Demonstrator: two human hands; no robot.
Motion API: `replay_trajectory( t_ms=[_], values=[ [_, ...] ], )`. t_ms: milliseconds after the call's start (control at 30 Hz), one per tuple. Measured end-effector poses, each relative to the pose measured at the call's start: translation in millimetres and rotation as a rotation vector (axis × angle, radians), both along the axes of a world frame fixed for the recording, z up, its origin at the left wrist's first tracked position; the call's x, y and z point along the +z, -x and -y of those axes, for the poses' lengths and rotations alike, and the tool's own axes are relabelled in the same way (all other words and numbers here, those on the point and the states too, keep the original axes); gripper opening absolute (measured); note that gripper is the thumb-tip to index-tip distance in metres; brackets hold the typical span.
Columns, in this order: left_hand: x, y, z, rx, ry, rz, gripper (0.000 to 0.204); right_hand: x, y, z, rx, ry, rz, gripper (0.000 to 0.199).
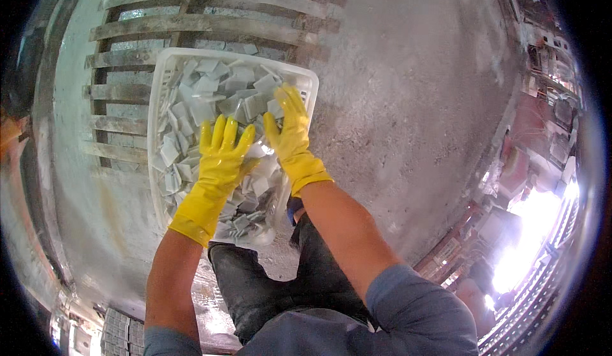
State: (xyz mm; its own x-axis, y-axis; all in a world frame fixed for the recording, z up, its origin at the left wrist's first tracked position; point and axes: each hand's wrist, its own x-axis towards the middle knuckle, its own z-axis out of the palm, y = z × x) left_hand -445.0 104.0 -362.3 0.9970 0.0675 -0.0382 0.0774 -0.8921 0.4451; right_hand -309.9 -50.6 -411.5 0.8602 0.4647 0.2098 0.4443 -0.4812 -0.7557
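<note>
A white plastic crate (153,117) holds a heap of small, flat, grey-white square pieces (207,83) that look like tiles, lying at all angles. My left hand (220,155), in a yellow rubber glove, is over the middle of the heap with its fingers spread. In a matching glove, my right hand (290,133) is near the crate's right side, fingers stretched away from me and thumb apart. I see no piece gripped in either hand. Whether the palms touch the pieces is hidden.
Beyond and left of the crate, a slatted wooden pallet (118,93) lies on the grey, stained concrete floor (408,120). My legs (239,279) are at the crate's near end. Cluttered material (529,158) lines the far right, beside a bright light.
</note>
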Motion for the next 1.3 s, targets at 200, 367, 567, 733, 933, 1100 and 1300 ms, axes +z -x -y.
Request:
replay_trajectory(
  t_ms=[200,367,567,733,933,1100,1300],
  values=[
    [-6,-43,19,-0.014,0.033,-0.003,0.08,-9,-47,12,-0.063,0.128,-0.232,0.04],
    [-2,-73,23,-0.012,0.115,0.012,0.077,-22,-61,13,-0.05,0.122,-0.313,0.032],
    [-19,21,-2,-0.01,0.042,0.093,0.08,-4,25,-2,0.072,0.274,-0.04,0.073],
    [-5,111,8,0.046,0.025,0.051,0.075,29,109,-23,0.197,0.453,0.004,0.084],
    [-3,157,-4,0.094,0.1,-0.016,0.077,38,112,-43,0.646,0.308,0.064,0.076],
    [-7,170,-7,0.213,0.109,-0.019,0.074,31,80,-113,0.711,0.5,0.184,0.075],
    [-8,204,-29,0.323,0.086,-0.047,0.066,24,47,-154,0.8,0.565,0.204,0.079]
  ],
)
